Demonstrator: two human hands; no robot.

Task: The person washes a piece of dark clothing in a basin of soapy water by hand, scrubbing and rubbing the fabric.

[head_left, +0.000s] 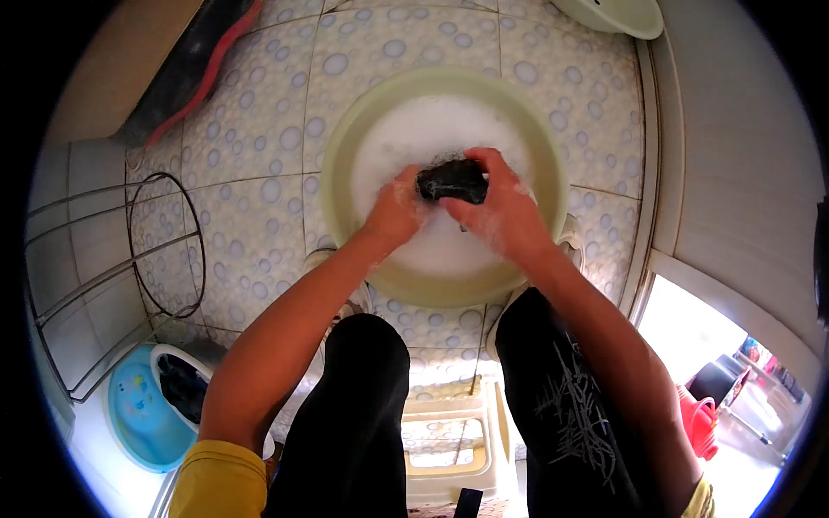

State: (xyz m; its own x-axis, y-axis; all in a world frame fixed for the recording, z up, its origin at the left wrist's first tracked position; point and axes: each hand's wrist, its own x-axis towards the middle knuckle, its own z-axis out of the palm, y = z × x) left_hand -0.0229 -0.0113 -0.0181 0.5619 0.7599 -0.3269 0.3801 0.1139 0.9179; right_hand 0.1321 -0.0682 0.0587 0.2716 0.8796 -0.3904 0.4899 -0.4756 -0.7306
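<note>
A pale green basin (341,224) stands on the tiled floor, filled with white soapy suds (423,129). Over the suds, a small wet black cloth (453,180) is bunched up between both hands; its exact kind does not show. My right hand (505,207) is closed around the cloth's right end, thumb below and fingers above. At the left end, my left hand (397,207) presses against it with curled fingers, partly hidden behind the wrist. Bits of foam cling to both hands.
A white plastic stool (496,432) is between my legs. Left are a wire rack (95,285), a blue basin (129,414) and a white container (160,354) with dark contents. Another pale basin (617,17) sits at top right, near a cabinet-like panel (734,164).
</note>
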